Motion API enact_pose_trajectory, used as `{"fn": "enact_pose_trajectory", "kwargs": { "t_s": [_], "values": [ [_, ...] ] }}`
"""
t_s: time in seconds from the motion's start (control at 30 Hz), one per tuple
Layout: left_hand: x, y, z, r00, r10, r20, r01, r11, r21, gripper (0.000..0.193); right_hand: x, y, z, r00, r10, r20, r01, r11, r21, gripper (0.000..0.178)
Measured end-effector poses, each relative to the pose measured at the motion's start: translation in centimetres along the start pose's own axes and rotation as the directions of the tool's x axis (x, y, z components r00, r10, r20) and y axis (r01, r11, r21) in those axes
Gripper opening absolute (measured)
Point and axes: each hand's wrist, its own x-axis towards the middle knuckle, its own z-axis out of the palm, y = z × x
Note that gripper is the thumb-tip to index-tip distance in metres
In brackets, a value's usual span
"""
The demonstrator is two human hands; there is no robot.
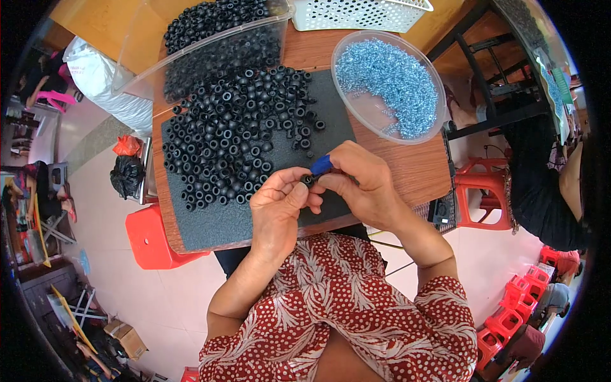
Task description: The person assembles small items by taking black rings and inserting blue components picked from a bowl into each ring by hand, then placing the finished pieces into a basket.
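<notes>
My left hand [279,202] and my right hand [359,181] meet over the near edge of a dark foam mat [219,223]. Between their fingertips sits one small black rubber ring [307,180]; the left thumb and finger pinch it. A blue cover [321,165] shows on a right fingertip that presses against the ring. A loose heap of black rubber rings [238,130] lies on the mat just beyond the hands. Further right stands a clear round bowl [356,105] with small blue metal parts [391,83] in it.
A clear plastic tub [143,63] at the back left holds more black rings. A white perforated basket [356,13] stands at the far edge of the wooden table [414,169]. Red stools [149,239] stand around, and another person [541,178] sits at the right.
</notes>
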Motion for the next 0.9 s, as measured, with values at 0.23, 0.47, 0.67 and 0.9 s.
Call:
{"fn": "enact_pose_trajectory", "kwargs": {
  "t_s": [0.23,0.47,0.67,0.9],
  "values": [
    [-0.27,-0.07,0.34,0.996,0.085,-0.038,-0.081,0.992,0.091,0.020,-0.30,0.43,0.45,0.999,-0.002,-0.040,0.004,0.999,0.037,0.015],
    [-0.43,-0.08,0.39,0.996,0.080,-0.045,-0.074,0.989,0.126,0.019,-0.45,0.47,0.78,0.996,-0.027,-0.086,0.031,0.998,0.046,0.016],
    [-0.44,0.43,0.60,0.999,0.012,-0.036,-0.009,0.997,0.080,0.019,-0.48,0.33,0.55,0.998,-0.014,-0.067,0.015,1.000,0.004,0.015],
    [-0.45,0.71,0.72,0.997,-0.072,0.000,0.072,0.997,0.026,0.018,-0.57,0.73,0.41,0.995,-0.063,-0.072,0.062,0.998,-0.018,0.016]
  ]
}}
